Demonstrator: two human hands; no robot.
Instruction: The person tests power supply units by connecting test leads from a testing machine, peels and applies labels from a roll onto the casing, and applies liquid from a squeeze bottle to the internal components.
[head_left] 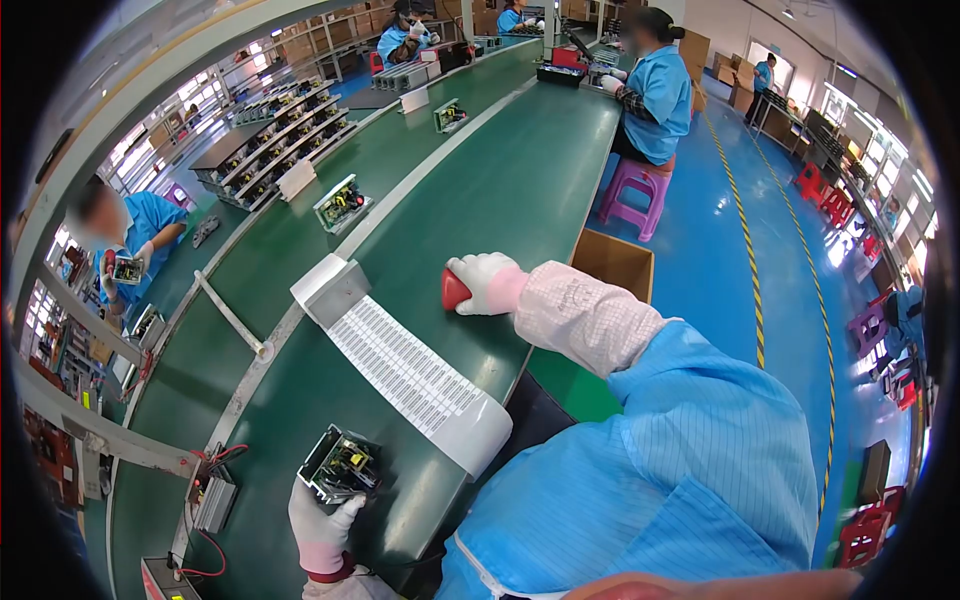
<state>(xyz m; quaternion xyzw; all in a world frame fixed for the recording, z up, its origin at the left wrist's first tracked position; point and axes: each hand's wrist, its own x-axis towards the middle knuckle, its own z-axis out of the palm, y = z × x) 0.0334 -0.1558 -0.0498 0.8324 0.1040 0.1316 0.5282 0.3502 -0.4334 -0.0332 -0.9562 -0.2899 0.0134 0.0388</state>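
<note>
My left hand [322, 525], in a white glove, grips a power supply unit [342, 466] from below, near the front of the green bench. The unit is an open metal case with a circuit board and yellow parts inside. Farther along the bench, my gloved right hand [488, 284] is closed around a smooth red object [455, 290]; the fingers cover much of it, so its kind does not show. Between the hands lies a long strip of printed labels [405, 375], curling over the bench's front edge. A metal block [334, 290] sits at the strip's far end.
More units stand on the conveyor [285, 250], including one power supply [342, 204]. A metal bar [232, 315] crosses the belt. Co-workers sit at the left [145, 240] and far right [655, 100]. A cardboard box [615, 265] is beside the bench; red wires [205, 550] lie front left.
</note>
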